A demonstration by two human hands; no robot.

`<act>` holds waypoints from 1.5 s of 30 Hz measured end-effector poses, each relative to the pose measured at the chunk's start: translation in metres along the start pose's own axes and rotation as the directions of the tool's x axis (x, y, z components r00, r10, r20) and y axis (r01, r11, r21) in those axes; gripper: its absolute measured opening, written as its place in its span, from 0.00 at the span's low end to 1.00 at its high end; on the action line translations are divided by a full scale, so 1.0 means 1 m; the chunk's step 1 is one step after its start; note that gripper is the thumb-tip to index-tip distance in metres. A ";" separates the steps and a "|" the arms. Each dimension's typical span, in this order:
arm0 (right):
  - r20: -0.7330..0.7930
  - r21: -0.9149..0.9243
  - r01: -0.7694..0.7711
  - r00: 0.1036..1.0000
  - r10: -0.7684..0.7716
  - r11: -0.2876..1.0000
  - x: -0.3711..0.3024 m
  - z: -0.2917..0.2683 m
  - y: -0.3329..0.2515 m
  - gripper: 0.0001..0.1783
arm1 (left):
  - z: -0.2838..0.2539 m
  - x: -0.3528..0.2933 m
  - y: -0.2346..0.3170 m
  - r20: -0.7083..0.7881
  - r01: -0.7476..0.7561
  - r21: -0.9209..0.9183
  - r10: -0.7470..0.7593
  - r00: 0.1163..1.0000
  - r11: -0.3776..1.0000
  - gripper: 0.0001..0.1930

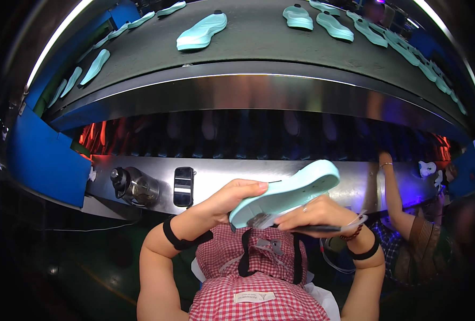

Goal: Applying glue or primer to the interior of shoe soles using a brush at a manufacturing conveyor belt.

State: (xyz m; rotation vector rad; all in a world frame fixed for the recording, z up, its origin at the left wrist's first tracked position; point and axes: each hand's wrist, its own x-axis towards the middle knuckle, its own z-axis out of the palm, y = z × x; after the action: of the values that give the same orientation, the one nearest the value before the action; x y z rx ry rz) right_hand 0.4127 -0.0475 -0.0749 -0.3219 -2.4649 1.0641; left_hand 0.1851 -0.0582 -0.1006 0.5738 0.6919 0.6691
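A mint-green shoe sole (296, 184) is held tilted above the steel ledge, one end toward the lower left and the other raised at the upper right. My left hand (231, 199) grips its lower-left end, thumb on the upper edge. In my right hand (316, 213) is a brush (319, 228) with a dark handle. Its pale, flat bristles (262, 220) rest against the sole near the lower-left end. A thin dark line juts out beside my left thumb; I cannot make out what it is.
Ahead, a dark conveyor belt (259, 43) carries several more mint-green soles (202, 32). Under it, red light glows at both ends of a dark opening. The steel ledge (221, 170) bears a bottle (141, 186) and a phone (183, 186). Another person's arm (391, 187) reaches in at right.
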 end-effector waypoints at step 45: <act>-0.453 0.473 -0.206 0.777 0.437 0.857 0.049 0.063 -0.001 0.09 | -0.077 -0.026 -0.045 -0.038 -0.343 -0.568 0.392 0.919 0.748 0.26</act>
State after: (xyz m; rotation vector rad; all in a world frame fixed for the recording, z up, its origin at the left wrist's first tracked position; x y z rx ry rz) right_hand 0.3396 -0.0695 -0.0978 -0.8251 -1.6601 1.3573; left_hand 0.1304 -0.0864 -0.1700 0.1743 0.2629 1.1665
